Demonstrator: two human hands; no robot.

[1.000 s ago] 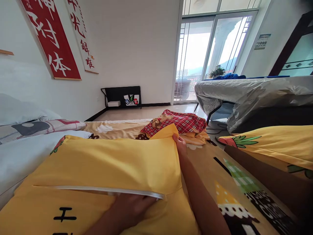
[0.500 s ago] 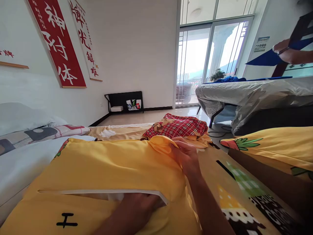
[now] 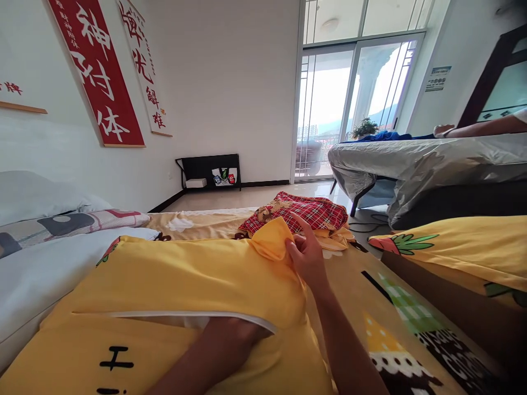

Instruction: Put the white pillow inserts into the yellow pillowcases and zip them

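A yellow pillowcase (image 3: 177, 274) with black lettering lies in front of me, its long white-edged slit facing up. Through that slit goes my left hand (image 3: 233, 343); its fingers are hidden inside, and a bit of white filling shows beside it. At the far right corner my right hand (image 3: 308, 255) pinches the yellow cloth between thumb and fingers, with the index finger stretched out. Just beyond that corner lies a red plaid cloth (image 3: 313, 214) with a bear print.
A white pillow (image 3: 24, 291) and a patterned pillow (image 3: 123, 218) lie on the left. The patterned bed sheet (image 3: 349, 307) spreads under everything. Another yellow pillow (image 3: 473, 241) is at right. Beyond it, a co-worker's arm (image 3: 486, 128) rests over a plastic-covered bed (image 3: 432, 159).
My right hand has shifted slightly, its index finger now raised, and the pinched corner stands more pointed. The co-worker's arm has lowered to the covered bed with the blue cloth.
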